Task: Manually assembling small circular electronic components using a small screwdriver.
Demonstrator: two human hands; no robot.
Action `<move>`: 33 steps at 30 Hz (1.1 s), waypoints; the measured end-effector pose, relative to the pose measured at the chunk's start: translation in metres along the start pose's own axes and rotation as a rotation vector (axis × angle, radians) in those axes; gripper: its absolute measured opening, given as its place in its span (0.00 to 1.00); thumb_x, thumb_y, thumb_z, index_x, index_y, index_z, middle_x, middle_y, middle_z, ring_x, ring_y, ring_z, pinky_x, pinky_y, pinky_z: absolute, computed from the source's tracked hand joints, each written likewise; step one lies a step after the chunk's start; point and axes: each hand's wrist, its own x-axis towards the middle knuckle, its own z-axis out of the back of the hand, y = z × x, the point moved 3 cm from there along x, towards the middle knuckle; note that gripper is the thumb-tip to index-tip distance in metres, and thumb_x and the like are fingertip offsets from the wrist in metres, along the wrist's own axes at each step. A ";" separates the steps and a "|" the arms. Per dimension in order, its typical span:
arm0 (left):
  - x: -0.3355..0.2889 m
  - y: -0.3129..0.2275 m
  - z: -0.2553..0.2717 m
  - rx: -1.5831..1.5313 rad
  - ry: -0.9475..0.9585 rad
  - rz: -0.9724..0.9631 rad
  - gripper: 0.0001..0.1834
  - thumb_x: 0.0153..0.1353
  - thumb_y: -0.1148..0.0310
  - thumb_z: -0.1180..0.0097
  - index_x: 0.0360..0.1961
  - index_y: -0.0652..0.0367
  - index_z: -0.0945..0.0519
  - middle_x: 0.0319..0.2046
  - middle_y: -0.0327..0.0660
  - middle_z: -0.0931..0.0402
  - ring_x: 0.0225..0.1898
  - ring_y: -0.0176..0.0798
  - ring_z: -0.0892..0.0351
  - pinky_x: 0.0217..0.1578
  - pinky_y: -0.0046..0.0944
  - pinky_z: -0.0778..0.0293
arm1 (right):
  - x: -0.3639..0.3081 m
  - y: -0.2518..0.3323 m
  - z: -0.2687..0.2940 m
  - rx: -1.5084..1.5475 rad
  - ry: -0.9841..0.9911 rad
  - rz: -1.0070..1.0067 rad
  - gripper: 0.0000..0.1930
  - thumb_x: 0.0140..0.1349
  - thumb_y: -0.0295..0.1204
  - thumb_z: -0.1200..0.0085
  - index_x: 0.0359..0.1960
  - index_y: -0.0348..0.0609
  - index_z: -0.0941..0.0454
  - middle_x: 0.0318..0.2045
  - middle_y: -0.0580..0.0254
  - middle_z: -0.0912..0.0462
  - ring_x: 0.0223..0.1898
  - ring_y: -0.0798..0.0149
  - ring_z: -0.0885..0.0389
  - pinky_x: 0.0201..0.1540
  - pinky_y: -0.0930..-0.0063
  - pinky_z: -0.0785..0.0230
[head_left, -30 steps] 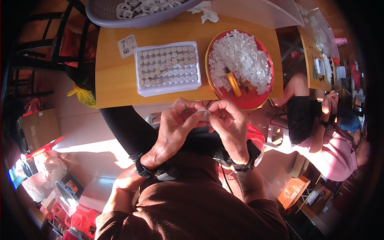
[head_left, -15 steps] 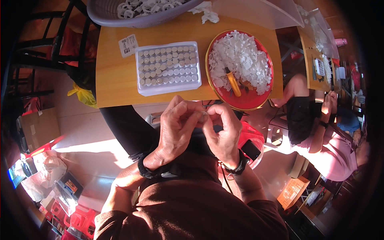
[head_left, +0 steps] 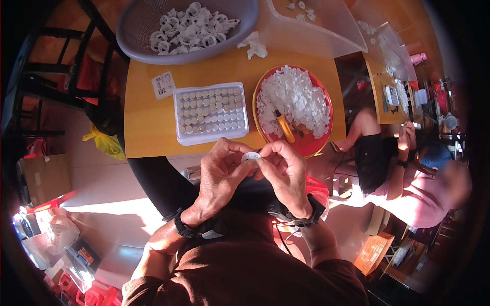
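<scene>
A small round white disc-like part [head_left: 250, 156] is pinched between both hands, just off the table's near edge. My left hand [head_left: 223, 166] holds its left side with thumb and fingers. From the other side, my right hand [head_left: 284, 167] grips it the same way. Beyond the hands on the table, a white tray [head_left: 179, 138] carries rows of small round pieces, some greyish and some whiter. To its right lies a red round tray [head_left: 308, 147] heaped with small white plastic pieces [head_left: 298, 97], with a yellow-handled tool [head_left: 286, 127] resting on them.
A grey plastic basket [head_left: 125, 38] of white ring-shaped parts stands at the back of the wooden table [head_left: 148, 117]. Near it are a printed label [head_left: 163, 85] and crumpled white tissue [head_left: 253, 46]. A clear plastic bin [head_left: 316, 35] sits behind. Another person [head_left: 413, 194] sits at the right.
The white part has turned up between my fingertips and now shows its round face. My view has tilted, so more of the basket is visible.
</scene>
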 end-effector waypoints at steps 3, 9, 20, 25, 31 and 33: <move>0.000 -0.003 -0.001 -0.109 -0.024 -0.021 0.08 0.59 0.85 0.50 0.39 0.67 0.30 0.40 0.43 0.27 0.36 0.32 0.21 0.38 0.30 0.22 | -0.002 0.000 -0.005 -0.115 -0.019 0.100 0.04 0.57 0.17 0.47 0.33 0.34 0.28 0.25 0.66 0.22 0.27 0.77 0.21 0.30 0.84 0.26; -0.003 -0.008 0.007 -0.034 -0.064 -0.178 0.11 0.57 0.87 0.49 0.41 0.69 0.30 0.40 0.41 0.33 0.37 0.34 0.21 0.41 0.30 0.22 | 0.001 0.007 -0.015 -0.221 -0.032 0.248 0.05 0.56 0.16 0.46 0.33 0.34 0.28 0.26 0.65 0.22 0.27 0.75 0.20 0.32 0.83 0.25; -0.018 -0.016 0.023 -0.116 0.027 -0.009 0.19 0.59 0.83 0.47 0.52 0.66 0.31 0.44 0.42 0.29 0.44 0.37 0.23 0.47 0.34 0.25 | 0.032 0.030 0.017 0.097 -0.078 -0.004 0.04 0.59 0.20 0.47 0.35 0.38 0.28 0.26 0.64 0.23 0.23 0.74 0.23 0.28 0.82 0.29; -0.022 -0.018 0.031 -0.062 0.120 -0.047 0.15 0.59 0.77 0.45 0.48 0.67 0.27 0.40 0.42 0.26 0.40 0.35 0.21 0.44 0.33 0.25 | 0.115 0.102 0.078 -0.049 -0.269 0.316 0.05 0.58 0.25 0.47 0.34 0.38 0.26 0.28 0.64 0.23 0.24 0.73 0.23 0.30 0.79 0.26; -0.023 -0.017 0.043 -0.038 0.076 0.003 0.11 0.61 0.79 0.46 0.46 0.66 0.25 0.40 0.40 0.26 0.38 0.32 0.23 0.43 0.32 0.26 | 0.167 0.118 0.094 -0.147 -0.373 0.371 0.09 0.59 0.25 0.46 0.39 0.34 0.24 0.32 0.61 0.21 0.31 0.69 0.20 0.34 0.77 0.24; -0.026 -0.014 0.049 -0.067 0.046 0.023 0.10 0.61 0.78 0.46 0.44 0.66 0.24 0.39 0.40 0.25 0.39 0.31 0.23 0.43 0.32 0.25 | 0.138 0.105 0.083 -0.247 -0.352 0.322 0.08 0.59 0.27 0.46 0.38 0.38 0.22 0.30 0.65 0.21 0.29 0.73 0.21 0.31 0.81 0.26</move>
